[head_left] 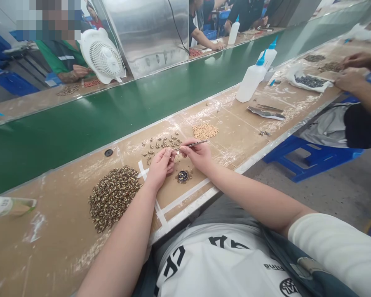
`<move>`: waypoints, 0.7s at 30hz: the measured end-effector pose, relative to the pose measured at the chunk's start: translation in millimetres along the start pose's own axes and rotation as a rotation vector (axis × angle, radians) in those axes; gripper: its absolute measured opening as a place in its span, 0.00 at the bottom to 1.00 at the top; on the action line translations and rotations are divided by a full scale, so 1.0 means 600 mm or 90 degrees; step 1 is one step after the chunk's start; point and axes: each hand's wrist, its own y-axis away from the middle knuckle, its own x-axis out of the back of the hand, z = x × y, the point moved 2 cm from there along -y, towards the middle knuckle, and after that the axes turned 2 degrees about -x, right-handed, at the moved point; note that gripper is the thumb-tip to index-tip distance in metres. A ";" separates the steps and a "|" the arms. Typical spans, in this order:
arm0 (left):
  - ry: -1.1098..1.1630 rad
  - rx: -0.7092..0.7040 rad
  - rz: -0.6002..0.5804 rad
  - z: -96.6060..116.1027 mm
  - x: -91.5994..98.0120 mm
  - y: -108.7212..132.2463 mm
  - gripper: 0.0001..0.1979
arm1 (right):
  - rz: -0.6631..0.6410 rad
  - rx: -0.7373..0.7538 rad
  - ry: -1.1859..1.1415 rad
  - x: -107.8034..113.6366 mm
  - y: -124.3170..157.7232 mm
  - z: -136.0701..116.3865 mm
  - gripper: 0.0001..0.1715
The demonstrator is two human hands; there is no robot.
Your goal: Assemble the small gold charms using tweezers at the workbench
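My left hand (160, 168) pinches a tiny pale piece at its fingertips, close to the tips of the steel tweezers (195, 144) held in my right hand (198, 156). Just below my hands sits a small round metal tin (183, 176). Several small gold-and-dark charms (160, 144) lie scattered beyond them on the tan work board (49, 243). A large heap of similar mottled brown rings (113, 199) lies to the left of my left wrist. A smaller pile of tan beads (205, 131) lies to the right of the charms.
A green conveyor belt (80, 119) runs behind the board. Along the board stand white glue bottles (251, 80), a folded foil packet (266, 112) and a bag of dark pieces (309, 81). A co-worker's hands (352, 70) work at right, with more workers and a white fan (101, 55) across the belt.
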 end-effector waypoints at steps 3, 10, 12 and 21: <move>-0.001 0.000 0.000 0.000 -0.001 0.000 0.24 | -0.001 -0.010 0.020 0.000 0.001 0.000 0.20; -0.011 -0.001 0.003 0.000 -0.003 0.000 0.23 | 0.002 0.006 0.049 0.003 0.002 -0.002 0.21; -0.014 -0.001 0.004 0.000 -0.004 0.000 0.23 | 0.012 -0.016 0.025 0.003 0.001 0.001 0.22; -0.003 0.017 -0.010 -0.007 -0.006 -0.003 0.22 | 0.030 -0.229 -0.199 0.005 -0.017 0.036 0.31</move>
